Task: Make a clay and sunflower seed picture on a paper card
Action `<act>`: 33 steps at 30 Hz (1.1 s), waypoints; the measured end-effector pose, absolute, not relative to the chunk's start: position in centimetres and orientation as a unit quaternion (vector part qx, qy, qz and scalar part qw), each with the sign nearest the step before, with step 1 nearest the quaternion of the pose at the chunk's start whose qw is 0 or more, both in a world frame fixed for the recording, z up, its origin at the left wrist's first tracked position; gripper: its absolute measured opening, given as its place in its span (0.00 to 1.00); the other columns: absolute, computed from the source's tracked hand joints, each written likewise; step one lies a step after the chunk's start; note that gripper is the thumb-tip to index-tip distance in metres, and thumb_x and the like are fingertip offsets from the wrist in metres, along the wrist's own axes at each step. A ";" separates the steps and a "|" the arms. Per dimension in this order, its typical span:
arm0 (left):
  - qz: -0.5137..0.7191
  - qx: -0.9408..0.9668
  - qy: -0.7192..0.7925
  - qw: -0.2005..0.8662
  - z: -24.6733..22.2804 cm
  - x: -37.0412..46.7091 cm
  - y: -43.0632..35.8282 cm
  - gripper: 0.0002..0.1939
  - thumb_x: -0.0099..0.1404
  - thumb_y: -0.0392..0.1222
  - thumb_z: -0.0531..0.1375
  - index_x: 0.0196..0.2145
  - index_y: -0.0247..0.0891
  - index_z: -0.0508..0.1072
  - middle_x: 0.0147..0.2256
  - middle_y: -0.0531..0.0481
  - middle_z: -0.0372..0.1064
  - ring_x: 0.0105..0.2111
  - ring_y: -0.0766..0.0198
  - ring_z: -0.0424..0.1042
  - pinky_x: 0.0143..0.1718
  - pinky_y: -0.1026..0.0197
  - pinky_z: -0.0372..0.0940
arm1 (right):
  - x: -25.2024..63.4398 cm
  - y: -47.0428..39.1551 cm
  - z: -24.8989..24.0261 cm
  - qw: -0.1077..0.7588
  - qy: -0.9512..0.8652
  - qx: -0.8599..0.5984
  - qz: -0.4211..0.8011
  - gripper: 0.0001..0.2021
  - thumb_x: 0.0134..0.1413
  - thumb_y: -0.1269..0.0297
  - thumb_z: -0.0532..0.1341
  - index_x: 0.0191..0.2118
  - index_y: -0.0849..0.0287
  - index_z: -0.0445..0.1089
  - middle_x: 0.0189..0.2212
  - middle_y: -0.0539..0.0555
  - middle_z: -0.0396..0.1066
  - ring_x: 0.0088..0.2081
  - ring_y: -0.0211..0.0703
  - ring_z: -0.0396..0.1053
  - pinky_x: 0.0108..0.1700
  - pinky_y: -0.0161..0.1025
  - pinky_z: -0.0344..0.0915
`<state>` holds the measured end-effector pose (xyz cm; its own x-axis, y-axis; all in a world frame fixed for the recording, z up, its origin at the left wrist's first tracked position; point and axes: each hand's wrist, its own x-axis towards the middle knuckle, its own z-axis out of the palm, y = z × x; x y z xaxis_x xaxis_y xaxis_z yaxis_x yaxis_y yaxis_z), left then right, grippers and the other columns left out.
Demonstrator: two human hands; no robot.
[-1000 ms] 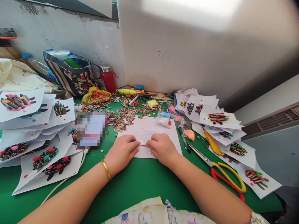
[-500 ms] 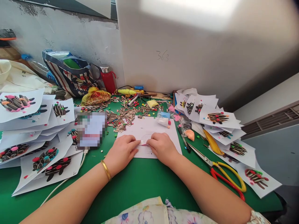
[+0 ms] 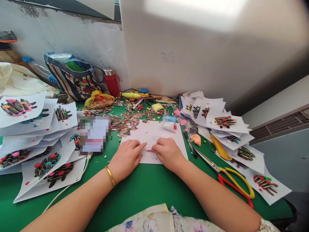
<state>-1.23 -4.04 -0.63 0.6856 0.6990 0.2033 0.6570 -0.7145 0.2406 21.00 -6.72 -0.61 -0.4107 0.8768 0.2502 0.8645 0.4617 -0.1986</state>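
Note:
On a white sheet of paper (image 3: 177, 141) a rounded, dotted drawing (image 3: 152, 141) shows between my hands. A thin strip of pink modelling clay (image 3: 149, 150) lies along its lower edge. My left hand (image 3: 127, 156) rests at the drawing's left side, forefinger stretched over the paper and thumb apart below it; nothing shows between them. My right hand (image 3: 169, 153) bends over the right end of the strip, thumb and forefinger pressed together on the clay. Its fingers hide that end of the drawing.
Loose sunflower seeds (image 3: 126, 120) lie behind the paper. Stacked seed pictures stand left (image 3: 48, 164) and right (image 3: 246, 154). Scissors (image 3: 218, 169), a yellow cutter (image 3: 219, 148) and black pens (image 3: 190, 145) lie right. A phone (image 3: 95, 135) with a white cable lies left.
My left forefinger has shifted slightly up and straightened, uncovering more of the drawing's left side and the pink strip. My right hand has stayed nearly still.

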 end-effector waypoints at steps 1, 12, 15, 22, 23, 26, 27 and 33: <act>0.140 0.916 0.370 0.070 -0.6 -1.2 -4.1 0.21 0.66 0.37 0.57 0.57 0.44 0.66 0.44 0.45 0.67 0.46 0.55 0.65 0.50 0.49 0.62 | 21.0 -6.7 -0.6 0.160 -0.840 -0.518 0.020 0.08 0.60 0.70 0.58 0.38 0.54 0.75 0.32 0.52 0.69 0.35 0.40 0.63 0.37 0.38 0.49; 0.145 0.914 0.374 0.058 -0.3 -0.7 -4.5 0.22 0.65 0.35 0.54 0.56 0.46 0.67 0.43 0.45 0.67 0.46 0.54 0.65 0.51 0.50 0.60 | 21.1 -6.9 -0.6 0.166 -0.838 -0.519 0.030 0.08 0.61 0.69 0.57 0.38 0.54 0.75 0.33 0.52 0.69 0.36 0.40 0.64 0.38 0.38 0.50; 0.139 0.917 0.369 0.053 -0.4 -0.7 -4.5 0.25 0.65 0.34 0.55 0.58 0.49 0.66 0.43 0.46 0.67 0.45 0.54 0.65 0.51 0.49 0.60 | 21.2 -6.9 -0.7 0.164 -0.840 -0.517 0.026 0.08 0.61 0.69 0.57 0.37 0.55 0.74 0.33 0.52 0.69 0.37 0.40 0.64 0.38 0.38 0.50; 0.120 0.920 0.369 0.044 -0.4 -0.6 -4.6 0.23 0.65 0.35 0.55 0.57 0.50 0.66 0.43 0.45 0.67 0.45 0.54 0.64 0.51 0.48 0.60 | 21.2 -6.9 -0.5 0.170 -0.837 -0.518 0.035 0.08 0.60 0.70 0.57 0.38 0.55 0.74 0.33 0.52 0.70 0.36 0.40 0.65 0.39 0.38 0.51; 0.121 0.920 0.370 0.045 -0.4 -0.7 -4.6 0.23 0.66 0.35 0.54 0.57 0.48 0.66 0.43 0.45 0.67 0.45 0.54 0.64 0.51 0.48 0.60 | 21.3 -6.9 -0.4 0.174 -0.834 -0.522 0.039 0.08 0.60 0.70 0.57 0.38 0.55 0.74 0.33 0.52 0.70 0.36 0.40 0.65 0.39 0.38 0.52; 0.129 0.917 0.374 0.051 -0.5 -0.8 -4.4 0.21 0.66 0.35 0.53 0.56 0.43 0.66 0.44 0.44 0.67 0.47 0.54 0.64 0.51 0.48 0.60 | 21.6 -7.0 -0.2 0.186 -0.822 -0.536 0.047 0.08 0.61 0.69 0.57 0.37 0.56 0.75 0.31 0.52 0.72 0.36 0.40 0.67 0.39 0.38 0.53; 0.132 0.917 0.373 0.054 -0.5 -0.8 -4.4 0.20 0.66 0.35 0.53 0.55 0.42 0.67 0.44 0.44 0.67 0.47 0.54 0.64 0.51 0.49 0.60 | 21.7 -7.0 -0.1 0.186 -0.818 -0.542 0.046 0.08 0.61 0.68 0.57 0.36 0.56 0.75 0.31 0.52 0.73 0.36 0.40 0.67 0.39 0.38 0.53; 0.145 0.916 0.368 0.063 -0.5 -0.9 -4.3 0.16 0.66 0.35 0.53 0.51 0.43 0.70 0.42 0.44 0.67 0.44 0.55 0.66 0.50 0.49 0.62 | 21.4 -7.2 0.1 0.142 -0.794 -0.589 0.049 0.07 0.61 0.66 0.58 0.38 0.55 0.75 0.30 0.52 0.74 0.33 0.41 0.69 0.36 0.38 0.54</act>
<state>-0.93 -4.26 -0.49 0.6866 0.6931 0.2195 0.6562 -0.7208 0.2232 21.43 -7.22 0.08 -0.2669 0.9490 0.1680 0.9211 0.3025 -0.2449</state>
